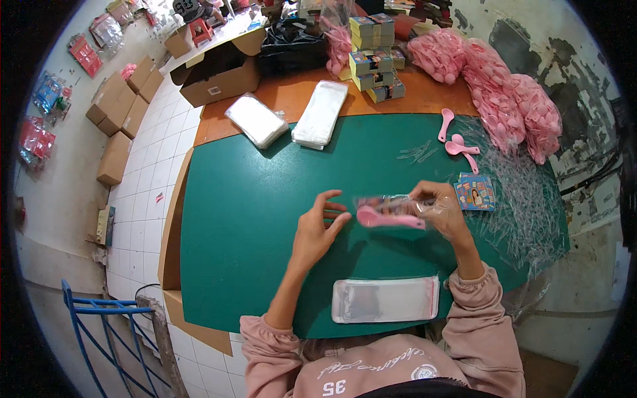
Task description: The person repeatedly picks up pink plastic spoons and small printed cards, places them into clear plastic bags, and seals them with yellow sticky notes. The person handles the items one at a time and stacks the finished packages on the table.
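Over the green table mat, my right hand pinches a clear plastic bag by its right end. Along the bag's lower side shows a pink spoon, its bowl toward my left hand. Something dark and printed shows through the plastic; blur hides whether the spoon is fully inside. My left hand is empty, fingers apart, just left of the bag. Near my body lies a stack of clear bags. Small blue printed cards lie right of my right hand.
Loose pink spoons lie at the far right, beside many thin clear plastic strips. Bulging bags of pink spoons line the right wall. Card stacks, two white packs and an open carton stand at the back.
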{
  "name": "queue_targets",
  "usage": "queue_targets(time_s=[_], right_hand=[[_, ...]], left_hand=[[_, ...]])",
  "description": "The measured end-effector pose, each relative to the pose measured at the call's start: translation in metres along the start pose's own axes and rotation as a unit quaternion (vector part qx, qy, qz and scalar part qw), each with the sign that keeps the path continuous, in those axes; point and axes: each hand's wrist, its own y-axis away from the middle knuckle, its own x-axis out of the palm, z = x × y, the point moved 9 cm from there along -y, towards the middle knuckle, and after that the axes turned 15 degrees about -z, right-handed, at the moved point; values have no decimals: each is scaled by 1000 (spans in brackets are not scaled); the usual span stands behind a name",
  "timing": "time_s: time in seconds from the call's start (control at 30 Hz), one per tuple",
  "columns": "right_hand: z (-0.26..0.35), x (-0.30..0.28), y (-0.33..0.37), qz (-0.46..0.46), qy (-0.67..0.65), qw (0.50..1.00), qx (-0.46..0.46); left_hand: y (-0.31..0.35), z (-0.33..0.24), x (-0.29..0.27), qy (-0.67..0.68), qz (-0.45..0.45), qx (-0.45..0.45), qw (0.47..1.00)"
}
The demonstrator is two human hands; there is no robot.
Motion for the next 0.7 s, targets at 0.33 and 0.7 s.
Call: queue_targets(time_s=[0.33,0.7], right_hand=[[41,42,50,52,195,951,-235],[25,76,64,113,245,913,-308]], left_hand=[[58,15,65,355,194,-291,867],[63,22,64,323,200,-302,874]])
